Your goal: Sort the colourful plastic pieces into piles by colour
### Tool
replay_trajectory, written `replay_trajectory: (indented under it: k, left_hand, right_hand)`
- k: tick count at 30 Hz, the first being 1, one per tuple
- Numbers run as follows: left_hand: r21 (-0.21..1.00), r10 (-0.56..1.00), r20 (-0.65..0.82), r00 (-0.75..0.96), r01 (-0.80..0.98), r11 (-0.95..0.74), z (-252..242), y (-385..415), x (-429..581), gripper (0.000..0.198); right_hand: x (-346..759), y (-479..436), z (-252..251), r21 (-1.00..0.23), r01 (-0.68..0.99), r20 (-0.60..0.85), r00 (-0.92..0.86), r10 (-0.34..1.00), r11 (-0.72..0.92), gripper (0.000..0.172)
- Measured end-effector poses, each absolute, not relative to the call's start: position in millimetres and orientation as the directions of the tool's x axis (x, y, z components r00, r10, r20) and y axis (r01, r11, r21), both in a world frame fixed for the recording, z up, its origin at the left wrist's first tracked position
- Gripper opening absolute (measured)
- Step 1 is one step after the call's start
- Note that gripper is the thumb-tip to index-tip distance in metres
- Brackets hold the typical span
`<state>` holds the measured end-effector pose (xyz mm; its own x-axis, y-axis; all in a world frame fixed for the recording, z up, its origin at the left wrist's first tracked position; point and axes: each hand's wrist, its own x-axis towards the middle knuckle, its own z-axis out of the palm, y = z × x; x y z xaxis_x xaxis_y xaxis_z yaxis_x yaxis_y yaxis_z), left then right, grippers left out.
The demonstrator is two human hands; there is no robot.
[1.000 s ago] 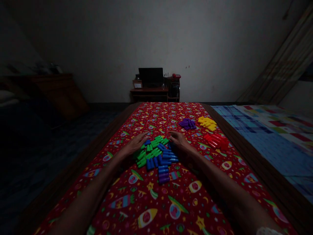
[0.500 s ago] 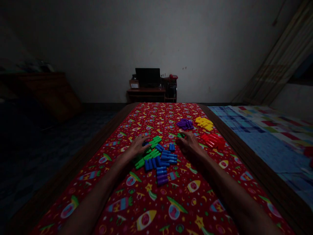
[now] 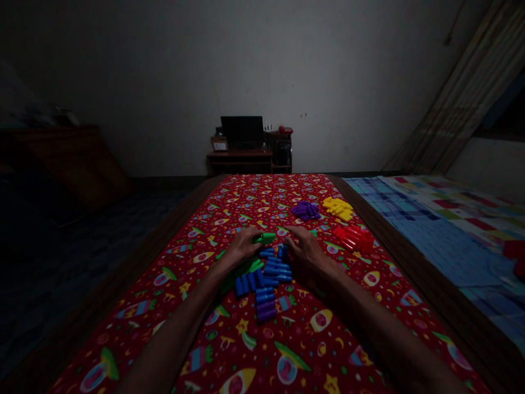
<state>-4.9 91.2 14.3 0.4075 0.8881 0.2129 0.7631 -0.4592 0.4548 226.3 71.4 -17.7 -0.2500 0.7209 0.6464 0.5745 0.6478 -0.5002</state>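
My left hand [image 3: 245,244] is closed around a green plastic toy block [image 3: 268,238], its tip pointing right. Under and beside that wrist lie more green blocks [image 3: 256,266], partly covered by the hand. My right hand [image 3: 305,249] is over the right edge of the blue blocks [image 3: 278,266], fingers apart and curved, with no piece visible between them. One green block [image 3: 314,233] shows just behind its knuckles. A purple block [image 3: 266,312] touches the near end of the blue group.
Purple blocks [image 3: 305,210], yellow blocks [image 3: 338,208] and red blocks [image 3: 353,238] lie in separate piles at the right. A red patterned cloth [image 3: 287,350] covers the table. Beyond it stands a desk with a monitor [image 3: 241,131]; a bed [image 3: 406,235] is at the right.
My left hand has picked up a green block and lifted it slightly. My right hand has let go of a green block on the right and moved left toward the blue pieces.
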Motion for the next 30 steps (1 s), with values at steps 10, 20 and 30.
replay_trajectory:
  k: [10, 20, 30]
  left_hand:
    - [0.752, 0.929, 0.214, 0.302, 0.556, -0.354, 24, 75, 18, 0.032]
    - [0.871, 0.961, 0.241, 0.134, 0.408, -0.275, 15, 80, 22, 0.04]
    - [0.797, 0.932, 0.295, 0.213, 0.483, -0.362, 20, 70, 30, 0.041]
  right_hand:
    - [234, 67, -9, -0.498, 0.626, 0.457, -0.398, 0.795, 0.6, 0.028]
    - [230, 66, 9, -0.639, 0.537, 0.539, -0.199, 0.819, 0.551, 0.025]
    - [217, 65, 9, -0.746, 0.483, 0.383, -0.251, 0.889, 0.458, 0.026]
